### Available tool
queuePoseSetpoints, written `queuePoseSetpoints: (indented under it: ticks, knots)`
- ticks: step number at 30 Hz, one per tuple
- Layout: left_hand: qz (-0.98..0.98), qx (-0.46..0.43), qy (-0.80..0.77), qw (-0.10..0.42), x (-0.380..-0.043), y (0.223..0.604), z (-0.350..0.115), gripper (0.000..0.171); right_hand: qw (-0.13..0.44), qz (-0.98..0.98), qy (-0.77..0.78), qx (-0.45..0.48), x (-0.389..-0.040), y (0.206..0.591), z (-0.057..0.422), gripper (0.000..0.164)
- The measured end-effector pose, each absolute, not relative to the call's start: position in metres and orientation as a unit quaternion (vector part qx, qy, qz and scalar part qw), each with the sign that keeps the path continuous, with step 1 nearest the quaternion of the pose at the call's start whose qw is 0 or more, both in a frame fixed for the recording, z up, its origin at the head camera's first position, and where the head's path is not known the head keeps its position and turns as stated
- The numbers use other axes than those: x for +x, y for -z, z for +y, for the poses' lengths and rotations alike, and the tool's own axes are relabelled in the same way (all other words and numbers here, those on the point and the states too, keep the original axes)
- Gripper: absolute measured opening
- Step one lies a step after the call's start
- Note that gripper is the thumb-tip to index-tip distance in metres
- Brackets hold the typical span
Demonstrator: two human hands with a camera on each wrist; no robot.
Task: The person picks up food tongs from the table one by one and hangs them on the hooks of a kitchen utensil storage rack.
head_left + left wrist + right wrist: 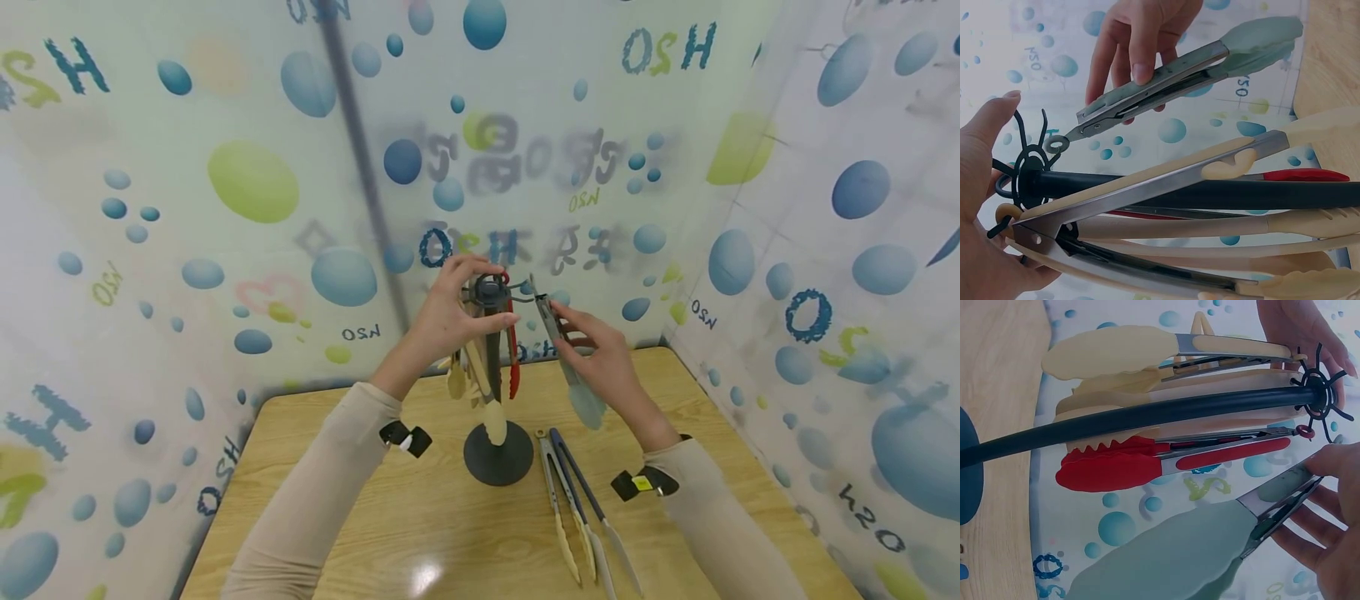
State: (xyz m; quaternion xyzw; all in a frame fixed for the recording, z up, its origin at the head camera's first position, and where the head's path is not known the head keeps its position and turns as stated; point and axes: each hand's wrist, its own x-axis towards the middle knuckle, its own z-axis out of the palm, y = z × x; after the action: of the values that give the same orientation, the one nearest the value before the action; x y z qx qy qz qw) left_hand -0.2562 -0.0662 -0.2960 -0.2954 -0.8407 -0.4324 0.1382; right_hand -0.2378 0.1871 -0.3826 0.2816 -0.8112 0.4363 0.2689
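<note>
A black utensil stand [492, 354] with a ring of hooks [1034, 172] at its top stands on the table. My left hand [448, 310] holds that top, thumb on one side and fingers on the other. My right hand [600, 346] grips pale green tongs [1172, 550] by the handles, between thumb and fingers. The metal loop [1057, 145] of these tongs is right at one of the hooks. Red tongs [1110, 469] and cream tongs [1110, 351] hang from other hooks, with more cream utensils [1179, 226] close to the pole.
The stand's round black base [498, 467] sits on the wooden table [405, 517]. Right of it lie cream-tipped tongs [562, 525] and dark-handled tongs [592, 492], side by side. A patterned wall covering [255, 179] rises behind and on both sides.
</note>
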Motion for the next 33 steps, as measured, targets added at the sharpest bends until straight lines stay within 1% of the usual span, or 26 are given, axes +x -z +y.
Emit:
queuePoseSetpoints:
  ticks: [4, 12, 22, 33]
  knots:
    - [-0.841, -0.295, 0.433, 0.136, -0.256, 0.297, -0.066, 0.062, 0.267, -0.811, -0.435, 0.285, -0.239, 0.384, 0.184, 0.058]
    - [-0.839, -0.297, 0.435, 0.138, -0.256, 0.297, -0.065, 0.061, 0.241, -0.803, -0.469, 0.277, -0.24, 0.389, 0.175, 0.055]
    - [-0.842, -0.293, 0.431, 0.136, -0.256, 0.298, -0.065, 0.06, 0.216, -0.8, -0.49, 0.272, -0.241, 0.397, 0.162, 0.06]
    - [-0.837, -0.3, 0.435, 0.14, -0.257, 0.297, -0.066, 0.058, 0.192, -0.814, -0.49, 0.246, -0.243, 0.398, 0.152, 0.061]
